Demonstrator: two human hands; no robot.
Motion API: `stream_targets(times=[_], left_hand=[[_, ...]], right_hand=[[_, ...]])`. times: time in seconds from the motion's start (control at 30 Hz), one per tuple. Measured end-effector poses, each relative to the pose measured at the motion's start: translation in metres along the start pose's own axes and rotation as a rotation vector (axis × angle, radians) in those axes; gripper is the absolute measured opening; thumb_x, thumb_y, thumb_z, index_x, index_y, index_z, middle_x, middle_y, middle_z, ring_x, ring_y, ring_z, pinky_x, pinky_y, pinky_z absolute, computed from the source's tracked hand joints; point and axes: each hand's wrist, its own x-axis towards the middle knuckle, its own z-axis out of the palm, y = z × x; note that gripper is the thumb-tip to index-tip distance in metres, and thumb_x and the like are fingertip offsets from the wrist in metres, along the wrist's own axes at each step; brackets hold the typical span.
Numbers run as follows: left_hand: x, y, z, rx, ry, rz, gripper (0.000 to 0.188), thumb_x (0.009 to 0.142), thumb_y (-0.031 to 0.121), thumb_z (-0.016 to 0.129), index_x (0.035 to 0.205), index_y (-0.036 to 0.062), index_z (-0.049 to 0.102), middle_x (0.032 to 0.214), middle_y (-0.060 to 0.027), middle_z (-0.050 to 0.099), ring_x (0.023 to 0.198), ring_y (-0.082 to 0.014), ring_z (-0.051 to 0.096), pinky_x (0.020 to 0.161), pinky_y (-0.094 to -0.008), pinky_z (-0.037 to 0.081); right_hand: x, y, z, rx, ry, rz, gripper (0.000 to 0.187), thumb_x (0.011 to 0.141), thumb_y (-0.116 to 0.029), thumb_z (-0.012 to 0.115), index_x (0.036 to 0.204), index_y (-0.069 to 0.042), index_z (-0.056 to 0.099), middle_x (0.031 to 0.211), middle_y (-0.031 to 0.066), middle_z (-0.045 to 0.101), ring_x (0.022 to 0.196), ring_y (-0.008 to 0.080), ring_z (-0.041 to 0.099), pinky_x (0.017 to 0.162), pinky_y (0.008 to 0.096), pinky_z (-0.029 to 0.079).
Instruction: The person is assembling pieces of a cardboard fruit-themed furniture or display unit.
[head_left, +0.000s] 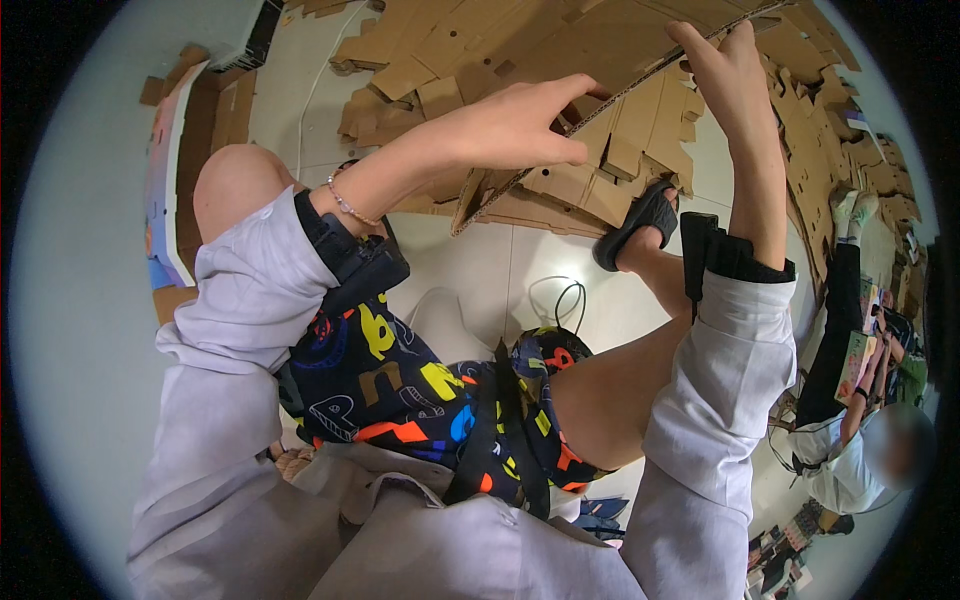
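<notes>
A flat brown corrugated cardboard sheet (636,84) is held nearly edge-on in front of me, slanting from lower left up to the far right. My left hand (515,122) grips its edge near the middle, thumb on the near side and fingers reaching behind. Higher up, toward the upper right end, my right hand (722,70) holds the same sheet, its fingertips partly hidden by it. Under and beyond the sheet, flattened cardboard pieces (420,45) with cut-out tabs lie heaped on the floor.
An open printed carton (178,170) stands at the left by my knee. More cardboard (815,150) spreads along the right. A person in a white shirt (840,465) sits there, handling a colourful box (857,362). My sandalled foot (640,228) rests beside the heap on the tiled floor.
</notes>
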Motion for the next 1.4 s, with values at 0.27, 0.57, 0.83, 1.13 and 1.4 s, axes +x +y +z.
stream_targets(times=[0.27,0.57,0.83,1.13,1.4], left_hand=[[0.001,-0.002,0.002,-0.006,0.003,0.002,0.068,0.077,0.029,0.059,0.133,0.0011,0.032,0.118,-0.0236,0.050,0.101,-0.0294,0.055,0.087,-0.0353,0.044],[0.002,-0.006,0.003,-0.012,0.018,0.003,0.066,0.077,0.028,0.058,0.133,0.0019,0.033,0.114,-0.0219,0.052,0.090,-0.0278,0.058,0.082,-0.0360,0.045],[0.006,-0.012,0.005,-0.036,0.033,0.033,0.066,0.077,0.028,0.059,0.132,0.0012,0.034,0.113,-0.0228,0.053,0.087,-0.0274,0.059,0.081,-0.0357,0.046],[-0.001,-0.014,0.013,-0.064,0.028,0.048,0.060,0.081,0.024,0.056,0.131,-0.0014,0.034,0.113,-0.0233,0.054,0.097,-0.0286,0.058,0.084,-0.0356,0.046],[-0.013,-0.015,0.016,-0.162,-0.161,0.055,0.062,0.082,0.027,0.061,0.133,0.0048,0.033,0.110,-0.0205,0.054,0.093,-0.0253,0.060,0.077,-0.0341,0.048]], right_hand=[[0.000,0.002,0.001,0.005,0.012,-0.033,0.062,0.074,-0.023,0.055,0.124,0.008,0.038,0.120,0.0302,0.049,0.112,0.0379,0.049,0.095,0.0377,0.038],[0.002,0.004,0.004,0.034,0.027,-0.065,0.061,0.074,-0.021,0.055,0.123,0.011,0.037,0.120,0.0316,0.049,0.114,0.0392,0.048,0.097,0.0370,0.036],[0.009,0.014,0.011,0.059,0.048,-0.088,0.060,0.073,-0.020,0.054,0.123,0.011,0.037,0.119,0.0323,0.049,0.114,0.0396,0.047,0.098,0.0369,0.035],[0.011,0.048,0.027,0.095,0.011,-0.082,0.052,0.076,-0.019,0.057,0.118,0.007,0.040,0.107,0.0225,0.054,0.099,0.0287,0.053,0.083,0.0333,0.042],[-0.026,0.034,0.009,0.435,-0.101,0.049,0.033,0.080,-0.005,0.050,0.112,-0.001,0.046,0.097,0.0124,0.060,0.085,0.0191,0.061,0.071,0.0298,0.049]])
